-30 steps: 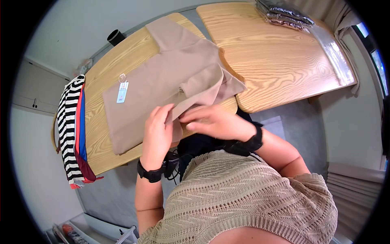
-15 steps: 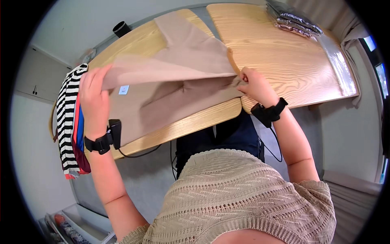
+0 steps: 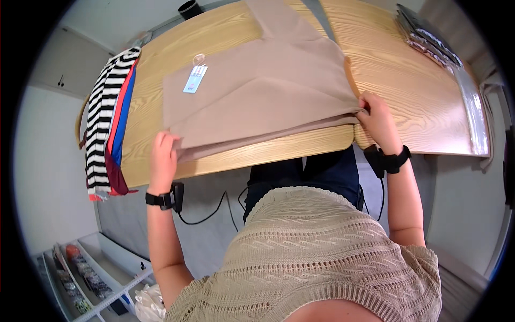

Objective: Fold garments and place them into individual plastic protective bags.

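Since half a second ago the folded-over flap of the beige garment [image 3: 263,96] has come down flat, and both hands have dropped to its near corners. The garment lies spread across the middle of the wooden bench [image 3: 429,102], a small pale blue tag [image 3: 194,79] on its upper left part.

The left hand [image 3: 162,158], at lower left of the cloth, has its grip closed on the doubled near-left corner. The right hand [image 3: 378,121], at centre right, pinches the near-right corner at the bench edge.

A pile of clothes with a black-and-white striped top [image 3: 106,107] hangs over the bench's left end. A dark cup [image 3: 189,8] stands at the top edge; what it holds cannot be seen. At lower left, a white shelf rack [image 3: 80,279] holds small items too blurred to tell.
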### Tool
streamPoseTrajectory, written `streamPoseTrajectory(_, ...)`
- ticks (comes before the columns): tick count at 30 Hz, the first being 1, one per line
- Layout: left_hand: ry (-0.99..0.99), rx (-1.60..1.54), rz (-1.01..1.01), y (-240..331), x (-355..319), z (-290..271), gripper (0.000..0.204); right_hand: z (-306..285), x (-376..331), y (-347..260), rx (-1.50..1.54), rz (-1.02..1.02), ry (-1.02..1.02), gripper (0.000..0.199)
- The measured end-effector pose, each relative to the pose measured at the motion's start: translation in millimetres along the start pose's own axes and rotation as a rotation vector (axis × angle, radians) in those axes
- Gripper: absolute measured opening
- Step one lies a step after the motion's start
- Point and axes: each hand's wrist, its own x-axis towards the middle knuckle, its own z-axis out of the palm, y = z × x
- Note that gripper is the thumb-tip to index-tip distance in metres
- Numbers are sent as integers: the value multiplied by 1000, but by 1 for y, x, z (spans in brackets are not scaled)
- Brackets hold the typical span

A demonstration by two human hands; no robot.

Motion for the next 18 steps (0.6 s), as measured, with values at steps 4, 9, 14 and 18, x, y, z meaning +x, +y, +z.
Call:
streamPoseTrajectory(4, 144, 315, 151, -6, 1, -16, 24, -1, -2, -3, 43, 3, -11, 18)
streamPoseTrajectory(9, -174, 274, 114, -17, -14, -3, 14, -1, 0, 0, 53, 18, -34, 18)
streamPoseTrajectory(14, -101, 135, 16, -15, -11, -4, 25, -3, 2, 3, 73, 84, -89, 18)
streamPoseTrajectory(18, -83, 138, 1, -23, -17, 1, 28, 0, -1, 0, 23, 0, -36, 19)
